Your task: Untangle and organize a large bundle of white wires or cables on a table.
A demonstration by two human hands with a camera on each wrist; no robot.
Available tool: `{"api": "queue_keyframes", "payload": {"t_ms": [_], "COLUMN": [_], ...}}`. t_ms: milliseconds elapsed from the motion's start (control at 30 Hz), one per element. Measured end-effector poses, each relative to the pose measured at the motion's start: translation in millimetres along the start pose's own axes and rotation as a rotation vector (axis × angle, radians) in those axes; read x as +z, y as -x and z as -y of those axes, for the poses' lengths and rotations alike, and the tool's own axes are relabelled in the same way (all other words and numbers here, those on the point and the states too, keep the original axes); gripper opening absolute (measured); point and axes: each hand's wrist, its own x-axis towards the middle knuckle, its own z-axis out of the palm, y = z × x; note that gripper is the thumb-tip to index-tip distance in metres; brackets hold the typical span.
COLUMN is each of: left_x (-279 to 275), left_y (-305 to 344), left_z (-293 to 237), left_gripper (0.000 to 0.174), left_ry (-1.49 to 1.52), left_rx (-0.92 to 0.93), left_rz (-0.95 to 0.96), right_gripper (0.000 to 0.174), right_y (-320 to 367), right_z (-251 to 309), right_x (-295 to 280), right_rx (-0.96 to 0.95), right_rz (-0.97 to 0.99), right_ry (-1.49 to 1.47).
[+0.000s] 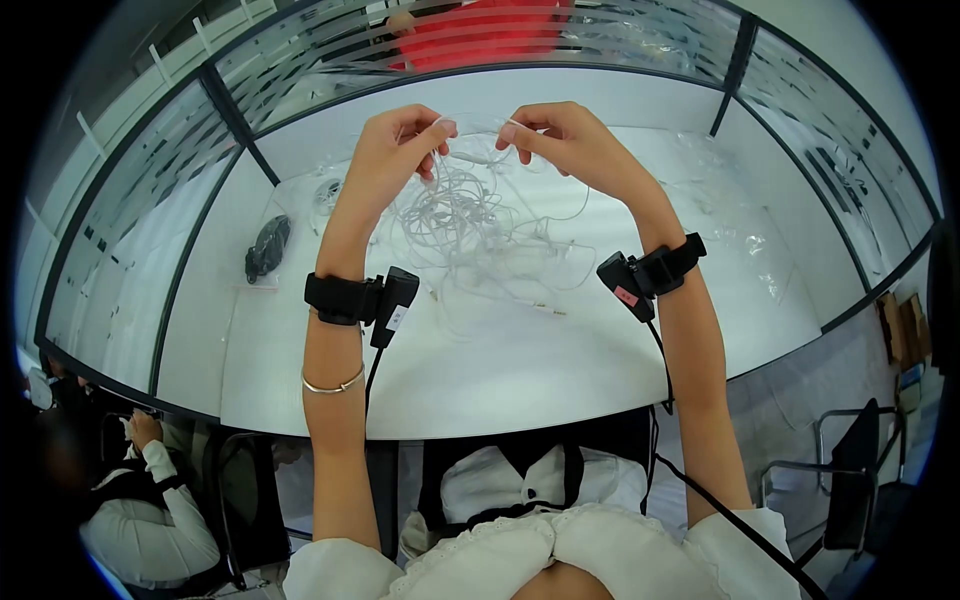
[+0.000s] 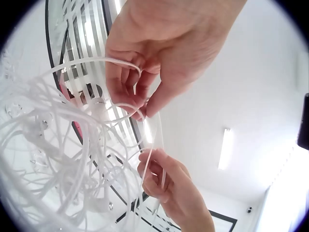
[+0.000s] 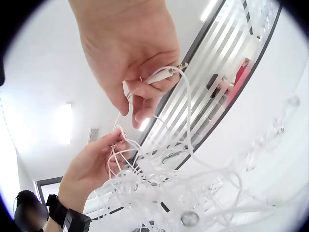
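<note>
Both hands are raised over the far part of the white table, close together. My left hand [image 1: 395, 155] pinches a thin white cable [image 2: 99, 59] between thumb and fingers, with loops running through the fingers. Facing it, my right hand [image 1: 575, 145] holds a strand between thumb and fingertips. In the right wrist view a white audio plug [image 3: 164, 75] with a metal tip lies across that hand's curled fingers. Below the hands spreads a large tangle of white cables [image 1: 455, 208], partly hanging from the left hand.
A metal-tipped plug [image 1: 548, 309] lies on the white table [image 1: 480, 390], nearer its front. At the left is a dark bundle [image 1: 268, 248], with a small coil [image 1: 327, 196] beyond it. Clear plastic bags [image 1: 765, 255] lie at right. Low partition walls [image 1: 480, 95] enclose the table.
</note>
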Motion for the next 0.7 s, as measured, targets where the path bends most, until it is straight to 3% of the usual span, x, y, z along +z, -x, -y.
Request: {"api": "queue_keyframes", "payload": {"t_ms": [133,233,333,467,533,700], "left_x": [1.2,2.0,6.0,7.2,10.0,10.2], "left_y": [0.5,3.3,4.6,5.5,6.0,12.2], "left_z": [-5.0,-8.4,-13.9,-15.6,-12.2,-17.6], "left_gripper": [0.021,0.020,0.020,0.018,0.018,0.023], "left_ry": [0.061,0.096,0.095,0.031,-0.045,-0.102], "left_rx": [0.016,0.042,0.072,0.134,0.211,0.148], "left_rz": [-0.019,-0.005,0.026,0.139,0.164,0.386], "right_gripper": [0.033,0.037,0.041,0.038,0.037,0.040], "right_y": [1.5,0.3,-0.8,-0.5,-2.1,-3.7], "right_z": [-3.5,-14.0,-4.0,-0.5,-6.6,-26.4], "right_x": [2.6,8.5,8.5,16.0,18.7,19.6], "right_rx": [-0.023,-0.217,-0.307,-0.254,-0.166,-0.059], "right_rz": [-0.100,-0.367,-0.386,0.117,0.189,0.403], "right_ry": [0.266,0.348,0.253,-0.001,-0.064,-0.063]}}
